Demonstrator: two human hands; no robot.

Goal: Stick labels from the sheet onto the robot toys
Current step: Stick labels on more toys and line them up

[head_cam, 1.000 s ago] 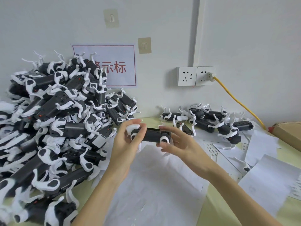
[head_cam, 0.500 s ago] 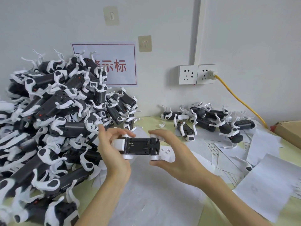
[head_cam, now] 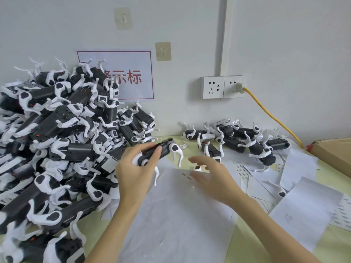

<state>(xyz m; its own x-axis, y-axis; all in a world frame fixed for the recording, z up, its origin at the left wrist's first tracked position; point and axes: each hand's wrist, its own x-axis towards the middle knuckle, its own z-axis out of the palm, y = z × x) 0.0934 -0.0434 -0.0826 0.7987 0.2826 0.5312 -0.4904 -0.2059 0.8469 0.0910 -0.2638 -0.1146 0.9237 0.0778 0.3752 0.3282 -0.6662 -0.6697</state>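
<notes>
label sheet: nearest, lying flat on the tabletop under both forearms; thin paper, limp, likely to slide or curl if pulled by an edge
right hand: grip apart and holding nothing, fingers straight and blurred, low over the sheet's far edge where small print shows
left hand: grip clamped round the body of one robot toy, held tilted above the sheet
handling: toy looks light, hard plastic; dark body is the stiff part to hold, thin white legs hang free and could bend or snag
unlabelled heap: big pile at left, legs tangled
small group: toys by the wall, well apart from the heap
</notes>
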